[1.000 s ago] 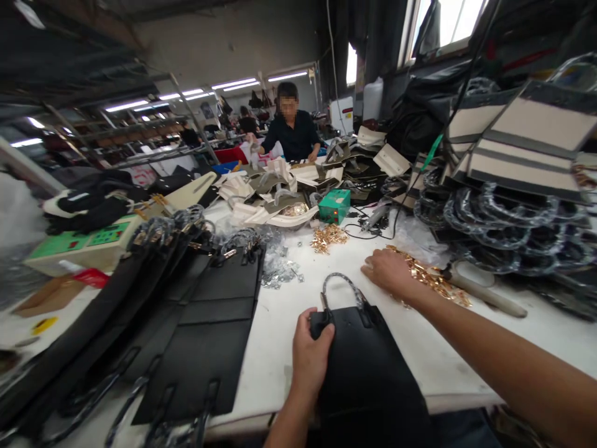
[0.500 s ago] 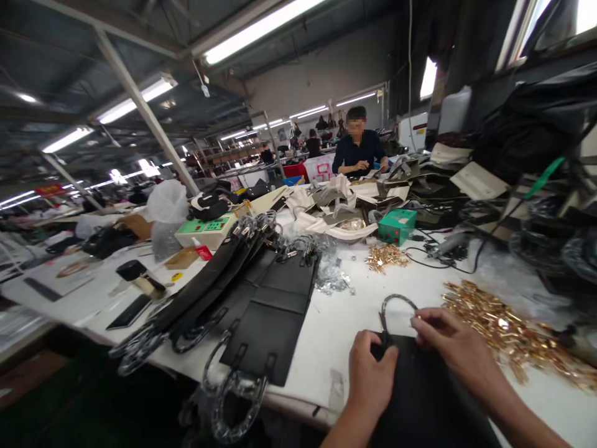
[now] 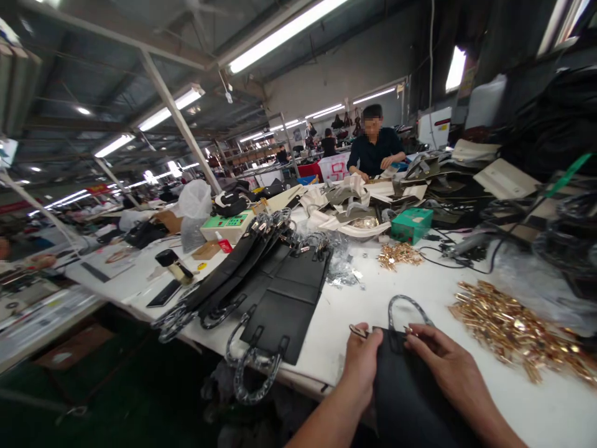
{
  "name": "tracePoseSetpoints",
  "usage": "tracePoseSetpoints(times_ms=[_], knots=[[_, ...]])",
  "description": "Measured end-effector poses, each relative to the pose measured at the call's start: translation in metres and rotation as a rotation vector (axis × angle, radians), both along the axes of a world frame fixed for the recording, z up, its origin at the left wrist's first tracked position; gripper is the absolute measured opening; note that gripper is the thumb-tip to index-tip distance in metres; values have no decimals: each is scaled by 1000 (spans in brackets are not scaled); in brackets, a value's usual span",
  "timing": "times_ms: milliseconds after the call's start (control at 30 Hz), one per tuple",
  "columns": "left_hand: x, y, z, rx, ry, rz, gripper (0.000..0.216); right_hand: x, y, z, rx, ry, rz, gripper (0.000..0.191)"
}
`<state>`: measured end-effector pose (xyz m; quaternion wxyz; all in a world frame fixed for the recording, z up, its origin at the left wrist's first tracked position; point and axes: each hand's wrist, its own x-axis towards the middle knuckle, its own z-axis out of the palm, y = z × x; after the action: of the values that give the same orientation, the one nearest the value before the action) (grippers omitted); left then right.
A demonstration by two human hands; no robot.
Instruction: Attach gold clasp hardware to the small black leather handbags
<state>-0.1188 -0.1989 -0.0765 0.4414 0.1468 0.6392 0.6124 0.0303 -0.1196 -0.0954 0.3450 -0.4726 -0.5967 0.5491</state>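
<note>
A black leather bag panel (image 3: 410, 398) with a plastic-wrapped handle (image 3: 407, 305) lies at the near edge of the white table (image 3: 364, 311). My left hand (image 3: 361, 367) grips the panel's top left corner, fingers curled over it. My right hand (image 3: 441, 361) rests on the panel's top right, its fingertips pinching a small gold metal fitting at the handle's base. A heap of gold metal fittings (image 3: 513, 336) lies just right of my right hand.
A stack of black bag panels (image 3: 275, 292) with wrapped handles overhangs the table's left edge. A smaller pile of gold fittings (image 3: 398, 254), a green box (image 3: 411, 224) and cables lie further back. A person in black (image 3: 375, 149) works at the far end.
The view has swung left and up. My right hand came from the gold heap onto the panel's top with a fitting. My left hand stays on the panel's corner.
</note>
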Motion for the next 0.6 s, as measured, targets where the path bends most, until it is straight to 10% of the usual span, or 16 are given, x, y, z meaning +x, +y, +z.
tracePoseSetpoints(times_ms=[200, 600], knots=[[-14, -12, 0, 24, -233, -222, 46, -4, -1, 6, 79, 141, 1, 36], [-11, -19, -10, 192, -258, -103, 48, -9, -33, 30, 176, -97, 36, 22]])
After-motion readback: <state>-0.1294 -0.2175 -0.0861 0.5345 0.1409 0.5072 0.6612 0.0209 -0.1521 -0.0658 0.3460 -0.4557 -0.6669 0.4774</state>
